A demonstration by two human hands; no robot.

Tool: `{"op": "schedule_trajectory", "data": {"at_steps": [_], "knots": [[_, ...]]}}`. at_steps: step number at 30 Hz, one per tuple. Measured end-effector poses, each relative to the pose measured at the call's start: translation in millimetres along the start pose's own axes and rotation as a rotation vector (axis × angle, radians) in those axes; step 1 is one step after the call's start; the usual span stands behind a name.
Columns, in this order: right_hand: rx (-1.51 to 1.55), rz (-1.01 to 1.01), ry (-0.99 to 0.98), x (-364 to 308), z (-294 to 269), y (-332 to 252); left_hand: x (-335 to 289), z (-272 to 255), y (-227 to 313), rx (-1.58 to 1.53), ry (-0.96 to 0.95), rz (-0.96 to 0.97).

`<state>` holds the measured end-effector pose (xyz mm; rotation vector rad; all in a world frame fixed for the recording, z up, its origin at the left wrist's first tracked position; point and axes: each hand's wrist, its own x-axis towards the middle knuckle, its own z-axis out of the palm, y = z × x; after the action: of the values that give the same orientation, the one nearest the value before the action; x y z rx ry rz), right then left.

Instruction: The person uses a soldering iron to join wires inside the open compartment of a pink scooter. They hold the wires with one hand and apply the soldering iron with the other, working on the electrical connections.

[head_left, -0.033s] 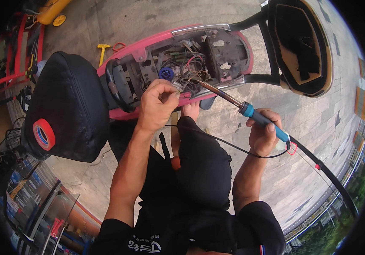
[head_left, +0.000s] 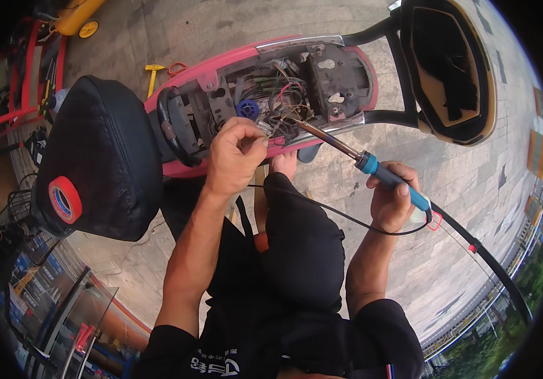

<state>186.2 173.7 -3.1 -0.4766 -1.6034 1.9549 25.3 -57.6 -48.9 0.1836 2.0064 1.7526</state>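
Observation:
My right hand (head_left: 393, 197) is closed around the blue and black handle of a soldering iron (head_left: 367, 163). Its long metal shaft slants up and left, and the tip reaches the tangled wires (head_left: 287, 104) in the open body of a pink scooter (head_left: 221, 62). At the near edge of that bundle, my left hand (head_left: 238, 155) pinches a thin wire between thumb and fingertips; the fingers partly hide it. A blue round cap (head_left: 247, 110) sits just beyond the left fingers. The iron's black cord (head_left: 341, 215) loops below both hands.
At the left, a black seat (head_left: 104, 158) carries a roll of red tape (head_left: 65, 199). An open black box (head_left: 451, 69) stands on the scooter's rear rack at the right. A yellow hammer (head_left: 152, 79) lies on the paving beyond. A glass-sided case (head_left: 85, 322) is at lower left.

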Motion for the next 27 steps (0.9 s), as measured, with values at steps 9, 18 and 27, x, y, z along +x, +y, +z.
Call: {"op": "schedule_trajectory", "data": {"at_steps": [9,18,27], "knots": [[-0.039,0.031,0.003,3,-6,5,-9,15,10,0.343,0.110,0.245],[-0.073,0.036,-0.036,3,-12,4,-15,22,5,0.367,0.156,0.336],[-0.093,0.040,-0.060,4,-13,0,-15,22,4,0.412,0.161,0.426]]}}
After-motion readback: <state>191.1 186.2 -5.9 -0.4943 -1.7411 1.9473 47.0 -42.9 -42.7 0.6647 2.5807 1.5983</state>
